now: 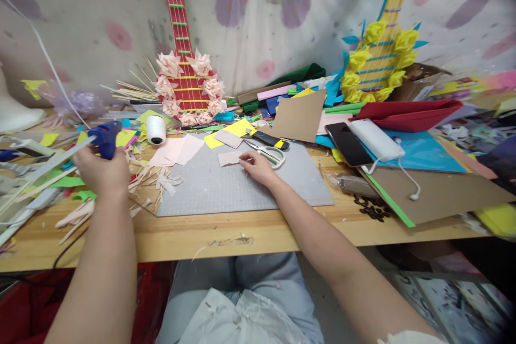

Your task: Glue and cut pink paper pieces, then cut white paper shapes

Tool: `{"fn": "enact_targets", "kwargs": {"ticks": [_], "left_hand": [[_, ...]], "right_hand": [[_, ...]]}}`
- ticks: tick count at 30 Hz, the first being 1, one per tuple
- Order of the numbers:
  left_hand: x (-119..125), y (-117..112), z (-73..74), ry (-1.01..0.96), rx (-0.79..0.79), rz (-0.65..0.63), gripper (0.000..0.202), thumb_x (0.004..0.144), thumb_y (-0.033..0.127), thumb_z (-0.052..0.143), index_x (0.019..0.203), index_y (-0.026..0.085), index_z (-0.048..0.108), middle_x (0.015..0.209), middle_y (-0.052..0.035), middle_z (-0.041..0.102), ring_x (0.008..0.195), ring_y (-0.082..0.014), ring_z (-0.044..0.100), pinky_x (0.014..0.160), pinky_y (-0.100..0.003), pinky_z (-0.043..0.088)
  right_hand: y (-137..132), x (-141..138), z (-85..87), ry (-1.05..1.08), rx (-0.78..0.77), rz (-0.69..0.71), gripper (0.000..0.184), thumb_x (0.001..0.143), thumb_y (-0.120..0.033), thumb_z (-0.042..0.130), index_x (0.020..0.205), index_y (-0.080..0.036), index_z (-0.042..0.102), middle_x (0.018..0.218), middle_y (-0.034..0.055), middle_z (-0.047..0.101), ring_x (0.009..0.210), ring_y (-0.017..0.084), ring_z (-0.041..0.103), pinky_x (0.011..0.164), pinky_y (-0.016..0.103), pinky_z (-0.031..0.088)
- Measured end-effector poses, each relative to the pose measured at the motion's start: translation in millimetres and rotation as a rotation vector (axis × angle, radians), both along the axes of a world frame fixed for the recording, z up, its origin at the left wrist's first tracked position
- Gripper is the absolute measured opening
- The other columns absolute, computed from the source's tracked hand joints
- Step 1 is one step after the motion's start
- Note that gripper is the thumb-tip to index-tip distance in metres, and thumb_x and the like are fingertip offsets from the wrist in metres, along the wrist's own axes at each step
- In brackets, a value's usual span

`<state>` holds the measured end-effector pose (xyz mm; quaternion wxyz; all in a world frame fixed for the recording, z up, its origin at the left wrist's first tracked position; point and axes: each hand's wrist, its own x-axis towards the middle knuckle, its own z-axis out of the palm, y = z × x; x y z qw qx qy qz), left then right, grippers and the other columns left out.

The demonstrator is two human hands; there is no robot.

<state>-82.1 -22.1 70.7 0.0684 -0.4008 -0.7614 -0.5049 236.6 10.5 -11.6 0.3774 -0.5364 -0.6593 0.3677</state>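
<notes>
My left hand point(102, 164) is wrapped round a blue hot glue gun point(105, 137), with a whitish glue stick point(68, 155) apparently running from its back to the left. On the grey cutting mat point(242, 193), my right hand point(258, 167) has its fingers closed at the right end of a small pale pink paper piece point(228, 159). Just beyond it lies a similar pale piece point(229, 138). Scissors point(274, 156) with light handles rest right behind my right hand, touching or close to a black-and-yellow utility knife point(271, 138).
A red paper guitar point(179, 27) with pink flowers and a yellow one point(393, 16) lean at the back. Pink sheets point(177, 149), a white roll point(156, 130), a phone point(349, 143), a power bank point(377, 138) and brown cardboard point(435, 193) surround the mat. Scraps clutter the left.
</notes>
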Motion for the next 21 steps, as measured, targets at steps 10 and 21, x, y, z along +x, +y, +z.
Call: {"fn": "enact_targets", "kwargs": {"ticks": [10, 21], "left_hand": [[184, 2, -18.3, 0.063, -0.127, -0.475, 0.043, 0.073, 0.022, 0.058, 0.111, 0.021, 0.039, 0.103, -0.007, 0.055, 0.089, -0.0209, 0.058, 0.073, -0.032, 0.046], [194, 7, -52.8, 0.136, 0.006, -1.076, 0.056, 0.066, 0.008, 0.049, 0.118, 0.021, 0.033, 0.117, -0.0089, 0.047, 0.102, -0.0185, 0.054, 0.09, -0.035, 0.044]], "right_hand": [[-27, -29, 26.8, 0.572, -0.018, 0.261, 0.059, 0.069, -0.049, 0.062, 0.121, -0.024, 0.049, 0.115, 0.0052, 0.059, 0.096, 0.018, 0.058, 0.083, 0.031, 0.048], [-9, -6, 31.6, 0.937, -0.208, -0.147, 0.028, 0.073, -0.037, 0.054, 0.091, -0.017, 0.055, 0.077, 0.0029, 0.067, 0.08, 0.018, 0.064, 0.075, 0.031, 0.051]]}}
